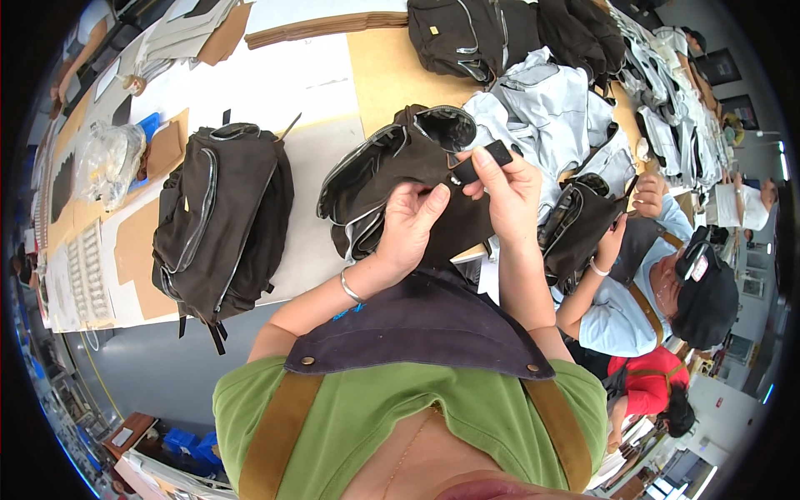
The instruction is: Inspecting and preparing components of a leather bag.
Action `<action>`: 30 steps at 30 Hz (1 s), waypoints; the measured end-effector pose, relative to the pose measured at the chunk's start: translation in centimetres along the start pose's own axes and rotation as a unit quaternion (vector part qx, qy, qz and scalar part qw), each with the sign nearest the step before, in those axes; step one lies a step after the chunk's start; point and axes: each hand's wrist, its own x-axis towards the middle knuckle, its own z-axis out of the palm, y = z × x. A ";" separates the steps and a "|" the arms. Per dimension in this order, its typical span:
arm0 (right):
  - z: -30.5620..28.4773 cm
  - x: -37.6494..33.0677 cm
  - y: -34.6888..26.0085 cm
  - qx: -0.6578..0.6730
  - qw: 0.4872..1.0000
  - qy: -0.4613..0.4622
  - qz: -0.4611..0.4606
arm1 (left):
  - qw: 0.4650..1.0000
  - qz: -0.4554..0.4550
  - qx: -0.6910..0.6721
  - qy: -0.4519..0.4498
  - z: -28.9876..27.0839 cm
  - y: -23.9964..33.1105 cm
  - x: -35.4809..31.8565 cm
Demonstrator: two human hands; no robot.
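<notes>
Dark bag held up at frame centre, strap end pinched just right of it.

Left of centre, a finished dark bag (221, 221) lies on the table (325, 158), well apart from the hands. The left hand (408, 229) is closed on the fabric of the worked bag (400, 175). The right hand (508, 192), nearer the piece, pinches a black strap tab (483, 160) between thumb and fingertips; the tab's long axis runs up and to the right, away from the bag's buckle.

Left hand (408, 225): we grip the dark bag (400, 179).
Right hand (507, 187): we pinch its black strap (482, 160), above the bag.
</notes>
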 end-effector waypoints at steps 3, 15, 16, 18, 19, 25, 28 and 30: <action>0.1 0.5 -0.3 0.003 1.000 0.006 -0.017 | 0.992 0.117 -0.027 -0.026 0.7 1.5 1.1; 0.0 2.1 2.7 0.184 0.980 0.043 0.059 | 0.988 -0.039 -0.140 -0.050 1.3 2.3 1.2; 0.1 2.1 2.6 0.180 0.981 0.048 0.056 | 0.991 -0.052 -0.115 -0.054 1.0 2.3 1.2; 0.3 1.8 2.7 0.169 0.982 0.061 0.048 | 0.992 -0.066 -0.088 -0.060 0.6 2.5 1.2; 0.3 1.7 2.7 0.157 0.984 0.070 0.041 | 0.990 -0.081 -0.083 -0.076 0.5 2.5 1.2; 0.5 1.2 3.3 0.155 0.983 0.090 0.037 | 0.985 -0.102 -0.113 -0.083 0.0 1.9 1.0; 0.5 1.0 3.5 0.183 0.979 0.078 0.049 | 0.977 -0.120 -0.158 -0.079 0.1 1.8 0.8; 0.3 0.9 4.0 0.194 0.977 0.064 0.060 | 0.969 -0.138 -0.187 -0.079 0.2 2.1 1.0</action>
